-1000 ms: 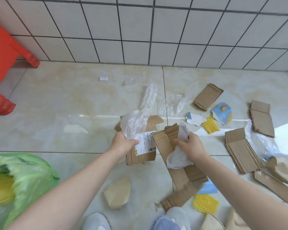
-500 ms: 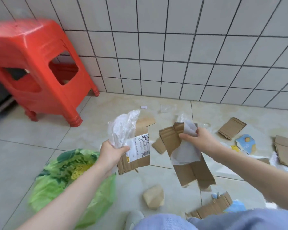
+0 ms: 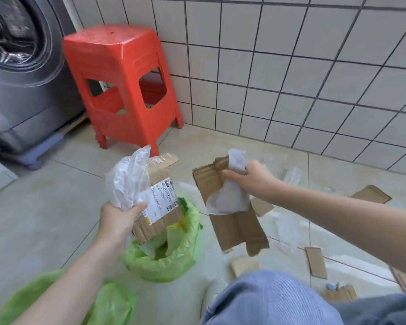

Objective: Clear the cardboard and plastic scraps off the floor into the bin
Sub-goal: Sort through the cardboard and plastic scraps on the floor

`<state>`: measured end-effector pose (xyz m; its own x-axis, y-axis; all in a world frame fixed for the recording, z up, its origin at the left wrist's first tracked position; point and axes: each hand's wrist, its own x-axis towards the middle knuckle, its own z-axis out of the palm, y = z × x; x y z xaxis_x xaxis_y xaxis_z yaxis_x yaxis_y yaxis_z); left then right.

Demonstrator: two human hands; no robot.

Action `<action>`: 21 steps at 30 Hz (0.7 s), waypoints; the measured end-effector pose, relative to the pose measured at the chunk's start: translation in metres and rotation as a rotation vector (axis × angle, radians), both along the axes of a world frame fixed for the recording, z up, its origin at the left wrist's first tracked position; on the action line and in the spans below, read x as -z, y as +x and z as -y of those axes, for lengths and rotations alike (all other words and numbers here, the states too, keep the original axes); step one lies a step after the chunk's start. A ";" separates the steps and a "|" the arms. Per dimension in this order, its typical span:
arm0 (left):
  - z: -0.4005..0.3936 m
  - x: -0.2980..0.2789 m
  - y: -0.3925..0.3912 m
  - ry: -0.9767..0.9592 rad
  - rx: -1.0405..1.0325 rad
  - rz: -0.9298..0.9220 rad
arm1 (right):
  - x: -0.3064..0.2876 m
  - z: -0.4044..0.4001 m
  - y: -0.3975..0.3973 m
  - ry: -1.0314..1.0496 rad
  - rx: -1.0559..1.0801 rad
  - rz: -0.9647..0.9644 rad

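1. Cardboard with a white shipping label [image 3: 158, 212] was gripped in the left hand [image 3: 117, 221] at lower centre-left of the frame, together with a crumpled clear plastic bag [image 3: 127, 181] that rose above the fist.
2. Fingers of that hand curled round both scraps, the thumb pressing the plastic against the labelled board.
3. That bundle hung just above the open mouth of the bin lined with a green bag [image 3: 171, 259], which stood on the floor at lower centre.
4. At centre-right the right hand [image 3: 251, 179] pinched a long creased cardboard strip [image 3: 237, 224] and a white plastic wrapper [image 3: 227, 198] together, the fingers closed over their upper end.
5. That strip dangled in the air to the right of the bin, clear of its rim.
6. On the tiled floor [image 3: 45, 207] at lower right lay more scraps: a narrow cardboard piece [image 3: 316, 262], a small folded piece [image 3: 244, 266] near the knee, a flat piece [image 3: 370, 194] farther right, and clear plastic film [image 3: 291, 177] near the wall.
7. A red plastic stool [image 3: 127, 85] stood at upper centre-left against the white tiled wall [image 3: 291, 66].
8. A grey washing machine [image 3: 21, 66] filled the upper left corner.
9. A second green bag [image 3: 110, 306] showed at the bottom left edge, partly behind the left forearm.
10. A knee in blue denim [image 3: 267, 301] occupied the bottom centre-right.
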<state>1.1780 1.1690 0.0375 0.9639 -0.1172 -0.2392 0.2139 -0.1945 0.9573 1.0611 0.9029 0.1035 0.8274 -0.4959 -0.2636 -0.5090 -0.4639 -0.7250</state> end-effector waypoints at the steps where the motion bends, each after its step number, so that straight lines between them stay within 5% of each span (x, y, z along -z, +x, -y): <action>1: -0.006 0.002 0.002 0.016 -0.027 0.006 | 0.000 -0.011 0.011 0.013 0.001 0.015; 9: -0.026 0.013 0.004 0.409 -0.138 0.199 | 0.035 -0.095 0.065 0.038 -0.061 0.347; 14: -0.019 0.050 -0.005 0.618 -0.016 0.190 | 0.094 -0.109 0.058 -0.211 -0.293 0.143; 21: 0.002 0.073 -0.003 0.786 0.078 0.300 | 0.135 -0.108 0.065 -0.196 -0.223 -0.067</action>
<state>1.1746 1.1668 -0.0357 0.9956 -0.0923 -0.0139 -0.0694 -0.8315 0.5511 1.1264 1.0106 -0.0315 0.9055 -0.3508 -0.2387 -0.4227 -0.6975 -0.5786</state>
